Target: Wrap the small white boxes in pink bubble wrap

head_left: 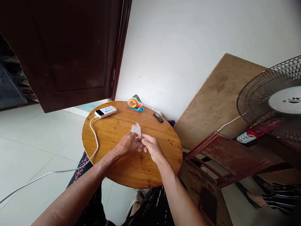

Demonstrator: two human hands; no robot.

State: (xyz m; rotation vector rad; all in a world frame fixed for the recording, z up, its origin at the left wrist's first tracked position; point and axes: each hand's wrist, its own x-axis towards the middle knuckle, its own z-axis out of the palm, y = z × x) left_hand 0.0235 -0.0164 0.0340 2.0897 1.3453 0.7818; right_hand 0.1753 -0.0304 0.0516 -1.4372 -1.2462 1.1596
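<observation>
Over the middle of the round wooden table (113, 163), a small crumpled piece of thin, whitish, partly see-through film or paper (136, 128) is between my hands. My left hand (127, 143) is closed on its left side, thumb and fingers pinching it. At the right edge, my right hand (151, 146) has its thumb and fingers pressed together. Part of the piece shows below the fingers, and its exact kind is unclear. Beyond the hands lie a blue and orange tape dispenser (135, 105) and a small dark oblong object (158, 117).
A white power bank-like device (105, 112) lies at the table's left back, its white cable (95, 138) running off the edge. To the right stand a worn red wooden chair (225, 153) and a fan (270, 100). A wooden board (216, 97) leans against the wall.
</observation>
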